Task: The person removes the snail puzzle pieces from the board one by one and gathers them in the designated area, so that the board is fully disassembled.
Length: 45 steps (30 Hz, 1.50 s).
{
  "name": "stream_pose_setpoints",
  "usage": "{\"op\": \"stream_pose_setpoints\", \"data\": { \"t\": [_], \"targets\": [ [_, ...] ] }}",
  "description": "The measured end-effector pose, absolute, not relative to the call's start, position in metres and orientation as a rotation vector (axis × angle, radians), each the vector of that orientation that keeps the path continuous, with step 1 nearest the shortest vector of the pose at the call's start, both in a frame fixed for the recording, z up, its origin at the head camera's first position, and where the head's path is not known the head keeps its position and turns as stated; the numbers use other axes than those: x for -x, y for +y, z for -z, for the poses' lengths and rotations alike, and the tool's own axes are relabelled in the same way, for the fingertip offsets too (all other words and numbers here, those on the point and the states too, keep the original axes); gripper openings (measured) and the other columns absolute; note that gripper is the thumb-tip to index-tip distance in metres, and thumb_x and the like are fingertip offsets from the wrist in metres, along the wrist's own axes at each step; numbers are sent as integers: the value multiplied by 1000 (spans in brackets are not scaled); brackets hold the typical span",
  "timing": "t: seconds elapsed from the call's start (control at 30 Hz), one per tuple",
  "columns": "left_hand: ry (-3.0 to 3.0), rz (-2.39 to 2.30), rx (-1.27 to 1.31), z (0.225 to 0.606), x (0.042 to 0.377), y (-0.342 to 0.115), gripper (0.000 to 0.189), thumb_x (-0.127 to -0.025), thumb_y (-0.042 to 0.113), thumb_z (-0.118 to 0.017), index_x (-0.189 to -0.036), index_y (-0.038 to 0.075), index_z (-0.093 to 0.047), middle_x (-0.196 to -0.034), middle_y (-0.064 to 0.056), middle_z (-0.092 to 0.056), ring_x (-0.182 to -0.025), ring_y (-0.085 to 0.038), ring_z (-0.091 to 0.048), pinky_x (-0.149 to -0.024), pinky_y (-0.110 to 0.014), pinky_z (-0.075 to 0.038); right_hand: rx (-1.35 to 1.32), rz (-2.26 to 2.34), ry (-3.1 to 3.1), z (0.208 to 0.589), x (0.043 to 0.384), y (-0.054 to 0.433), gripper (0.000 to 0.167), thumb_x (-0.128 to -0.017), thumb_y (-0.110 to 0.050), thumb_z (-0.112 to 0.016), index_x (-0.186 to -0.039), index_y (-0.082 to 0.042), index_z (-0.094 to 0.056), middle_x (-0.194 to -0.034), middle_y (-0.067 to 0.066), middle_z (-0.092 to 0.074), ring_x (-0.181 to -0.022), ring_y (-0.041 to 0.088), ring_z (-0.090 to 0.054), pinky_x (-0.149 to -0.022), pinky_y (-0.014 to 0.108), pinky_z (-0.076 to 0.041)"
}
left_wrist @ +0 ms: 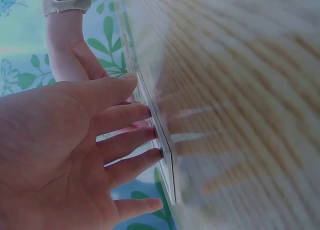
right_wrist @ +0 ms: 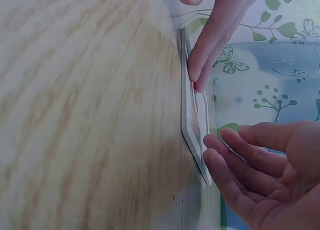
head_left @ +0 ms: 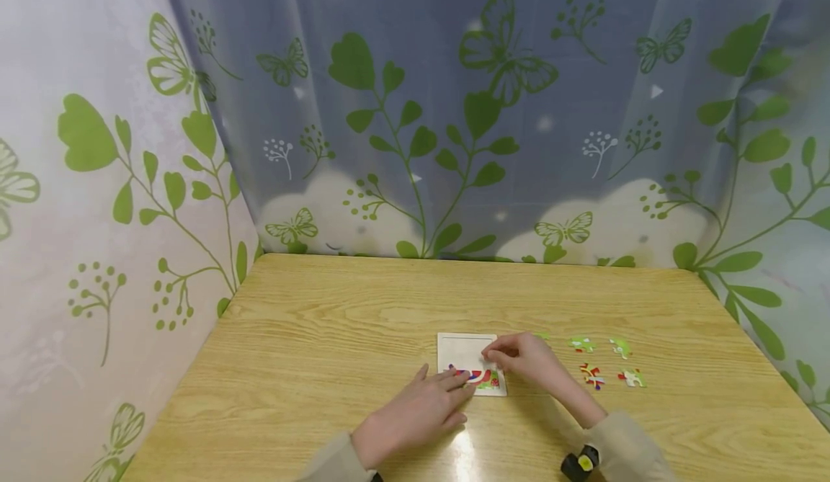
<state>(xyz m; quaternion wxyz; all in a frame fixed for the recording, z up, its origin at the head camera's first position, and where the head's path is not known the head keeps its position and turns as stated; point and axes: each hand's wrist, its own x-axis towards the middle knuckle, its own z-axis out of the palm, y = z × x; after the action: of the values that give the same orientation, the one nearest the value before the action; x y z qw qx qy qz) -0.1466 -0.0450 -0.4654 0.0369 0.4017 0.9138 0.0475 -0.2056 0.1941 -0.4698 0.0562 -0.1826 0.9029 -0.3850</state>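
A small white-framed jigsaw puzzle board (head_left: 465,346) lies flat on the table. Its upper part is blank white, while colourful red, blue and green pieces (head_left: 491,380) fill a strip along the bottom. My left hand (head_left: 421,408) rests over the lower left of the board with fingers spread and nearly straight, their tips on the strip of pieces. At the board's right edge is my right hand (head_left: 528,361), its fingers bent loosely and fingertips right at the frame. In the right wrist view nothing shows between that hand's thumb and fingers (right_wrist: 232,182).
Several loose puzzle pieces lie right of the right hand: a green and white one (head_left: 582,344), a green one (head_left: 621,347), a red and blue one (head_left: 592,376) and a white and green one (head_left: 632,377). A patterned curtain (head_left: 415,143) borders the wooden table (head_left: 311,338).
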Motion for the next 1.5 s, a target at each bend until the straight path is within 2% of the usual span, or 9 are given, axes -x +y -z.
{"op": "stream_pose_setpoints", "data": {
  "t": [0.23,0.47,0.63,0.87,1.03,1.2,1.5],
  "targets": [
    [2808,-135,-1202,463,146,-44,52,-103,40,-56,-150,19,-51,-158,0,-42,-144,-22,-43,-113,-59,-38,598,1120,2751,473,206,196,15,-97,-13,-68,-102,-6,-79,-99,7,-77,-86,16,-71,-65,21,-54],
    [2798,-145,-1191,463,146,-43,52,-102,40,-57,-150,19,-51,-157,0,-43,-145,-22,-42,-113,-62,-37,583,1171,2726,474,206,196,14,-95,-17,-70,-103,-8,-78,-95,4,-76,-84,15,-69,-68,24,-56],
    [2805,-145,-1203,464,147,-42,51,-102,39,-57,-149,18,-53,-157,-1,-45,-144,-23,-44,-112,-63,-37,622,1216,2692,476,207,197,13,-91,-10,-74,-103,-7,-77,-90,1,-74,-81,16,-71,-71,25,-58],
    [2809,-144,-1203,465,148,-42,51,-102,38,-57,-149,18,-53,-157,-1,-45,-143,-23,-44,-112,-63,-37,737,1308,2618,479,207,200,22,-86,2,-75,-107,-4,-73,-97,10,-74,-83,17,-73,-71,23,-59],
    [2814,-143,-1199,465,148,-42,51,-102,39,-58,-148,20,-53,-156,1,-45,-143,-22,-45,-112,-62,-38,783,1351,2537,482,206,204,24,-85,3,-76,-109,-1,-72,-104,14,-74,-86,15,-72,-74,24,-59],
    [2806,-164,-1202,464,148,-42,51,-102,40,-58,-148,20,-53,-156,2,-46,-143,-22,-44,-112,-63,-38,749,1384,2474,485,204,206,20,-88,0,-75,-107,1,-70,-102,13,-73,-84,11,-70,-72,22,-57],
    [2818,-171,-1228,465,149,-42,47,-102,35,-59,-146,18,-56,-154,1,-49,-141,-21,-47,-109,-63,-41,570,1509,2501,478,205,212,20,-89,-4,-75,-107,3,-70,-97,14,-73,-81,12,-70,-70,26,-61]
  ]
}}
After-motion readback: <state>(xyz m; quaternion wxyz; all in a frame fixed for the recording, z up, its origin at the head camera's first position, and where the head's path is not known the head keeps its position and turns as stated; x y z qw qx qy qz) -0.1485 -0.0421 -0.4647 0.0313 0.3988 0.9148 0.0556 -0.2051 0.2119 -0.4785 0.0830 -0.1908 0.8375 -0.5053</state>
